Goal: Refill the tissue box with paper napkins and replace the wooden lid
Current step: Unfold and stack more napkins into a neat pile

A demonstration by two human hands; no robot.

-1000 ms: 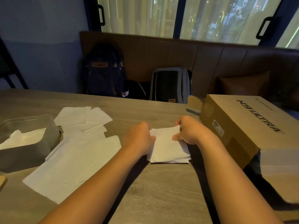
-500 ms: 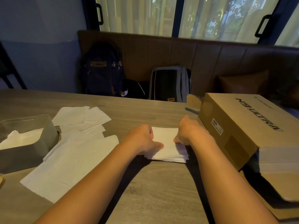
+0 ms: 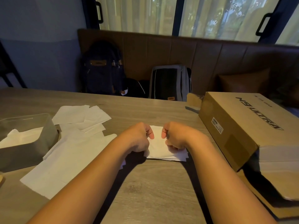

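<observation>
Bare forearms, bare left hand (image 3: 139, 138) and right hand (image 3: 176, 136).

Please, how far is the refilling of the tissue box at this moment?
Done: the open tissue box already holds some napkins. In hand: the left hand and right hand grip a small napkin stack on the table. Left: that stack and the loose napkins beside the box must go in, and the box needs closing.

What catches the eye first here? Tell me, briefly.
At the middle of the table, the left hand and the right hand grip a small stack of white napkins from either side. To the left, loose napkins lie spread beside the open grey tissue box, partly filled, its lid off. A big cardboard box sits at the right edge.
</observation>
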